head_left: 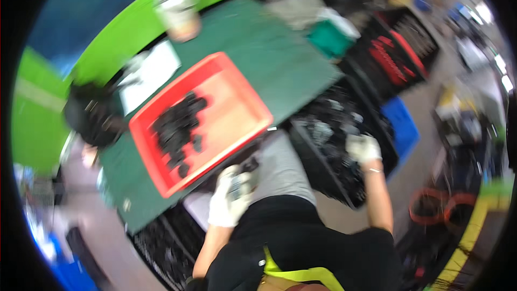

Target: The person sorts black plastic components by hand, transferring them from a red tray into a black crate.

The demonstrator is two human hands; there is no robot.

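Observation:
My left hand [230, 198], in a white glove, is closed around a small dark grey part [235, 187] in front of the red tray's near edge. The shallow red tray [237, 129] lies tilted in view on the green table, with a heap of small black parts [177, 126] in its left half. To the right, my white-gloved right hand [364, 149] is down at a black crate [323, 170] full of dark and greyish parts [336, 124]. Its fingers look curled in among these parts; blur hides what they hold.
A green table [258, 48] bears a white container [180, 13] and a white sheet [151, 75] at the back. Beyond the right crate stand a black-and-red crate [388, 56] and a blue bin [401, 126]. Another black crate [167, 248] sits at lower left. A dark-capped person [91, 113] is at the left.

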